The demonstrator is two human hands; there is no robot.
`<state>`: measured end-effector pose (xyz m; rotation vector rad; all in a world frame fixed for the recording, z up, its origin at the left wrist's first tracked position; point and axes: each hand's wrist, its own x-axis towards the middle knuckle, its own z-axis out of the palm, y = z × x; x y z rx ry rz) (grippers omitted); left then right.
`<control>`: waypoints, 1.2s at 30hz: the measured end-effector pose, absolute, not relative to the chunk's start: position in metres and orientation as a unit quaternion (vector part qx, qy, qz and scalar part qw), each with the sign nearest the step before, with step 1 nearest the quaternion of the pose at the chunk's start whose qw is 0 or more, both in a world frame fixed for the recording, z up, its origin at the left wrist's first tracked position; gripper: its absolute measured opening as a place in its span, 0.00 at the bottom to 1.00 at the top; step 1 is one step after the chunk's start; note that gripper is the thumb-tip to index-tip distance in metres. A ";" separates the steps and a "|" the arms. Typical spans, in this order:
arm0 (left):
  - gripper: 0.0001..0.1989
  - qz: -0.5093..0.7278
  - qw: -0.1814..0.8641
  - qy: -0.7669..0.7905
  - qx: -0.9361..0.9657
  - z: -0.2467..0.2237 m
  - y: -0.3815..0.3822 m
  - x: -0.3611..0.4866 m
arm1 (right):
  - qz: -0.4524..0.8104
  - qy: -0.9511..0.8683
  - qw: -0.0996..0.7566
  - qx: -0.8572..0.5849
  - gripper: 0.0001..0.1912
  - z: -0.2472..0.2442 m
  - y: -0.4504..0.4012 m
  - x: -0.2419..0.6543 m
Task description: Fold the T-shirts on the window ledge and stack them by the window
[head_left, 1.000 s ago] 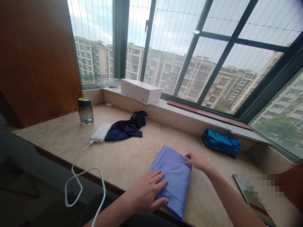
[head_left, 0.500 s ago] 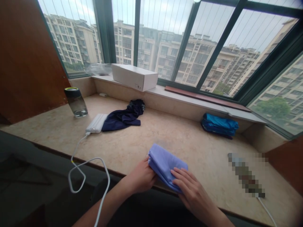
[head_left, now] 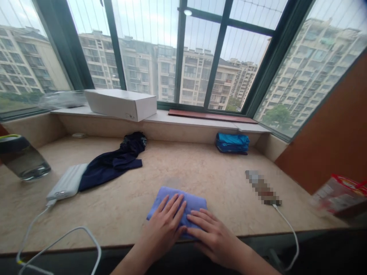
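Observation:
A folded lavender cloth (head_left: pixel 168 192) lies flat on the stone counter near its front edge; whether it is a garment I cannot tell. My left hand (head_left: pixel 164 225) rests palm down on its left and middle part, fingers stretched out. On its right part lies my right hand (head_left: pixel 210 233), also flat with the fingers extended. Both hands press from above and neither grips the cloth. A crumpled navy garment (head_left: pixel 111 162) is farther back on the left. Toward the back right sits a folded blue bundle of fabric (head_left: pixel 232 143).
On the left are a water bottle (head_left: pixel 24 158) and a white power bank (head_left: pixel 67 181) with a cable looping over the edge. A white box (head_left: pixel 120 105) stands on the window ledge. To the right lie a blurred-out device (head_left: pixel 263 189) on a cable and a red-and-clear plastic package (head_left: pixel 335 194).
The lavender cloth has come down from my hands onto the counter. My left hand has moved from under its edge to its top. The view has turned right.

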<state>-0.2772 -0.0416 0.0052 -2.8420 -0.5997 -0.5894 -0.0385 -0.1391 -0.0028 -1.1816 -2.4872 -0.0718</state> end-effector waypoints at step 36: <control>0.32 -0.243 -0.586 -0.339 -0.695 0.057 0.024 -0.135 | 0.549 -0.162 0.714 -0.403 0.29 0.032 -0.053 0.009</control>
